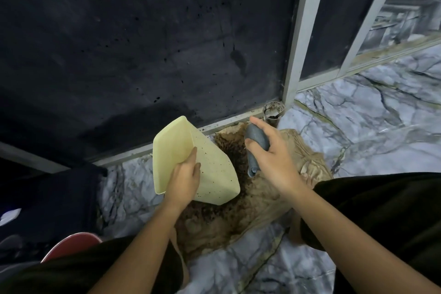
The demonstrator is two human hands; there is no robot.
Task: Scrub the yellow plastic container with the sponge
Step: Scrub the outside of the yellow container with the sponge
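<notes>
My left hand (185,180) grips the pale yellow plastic container (210,169) by its rim. The container is tilted, its opening facing left, and its side is speckled with dark grit. It hangs above a pile of brown soil. My right hand (272,157) holds a folded grey sponge (255,143) just right of the container, a small gap apart from it. The sponge's lower end sticks out below my fingers.
Brown soil (229,207) lies on a tan plastic sheet (307,164) spread over the marbled floor (372,122). A dirty round pot (274,114) stands by the grey window frame (296,43). Dark glass rises behind. A red object (71,244) sits at lower left.
</notes>
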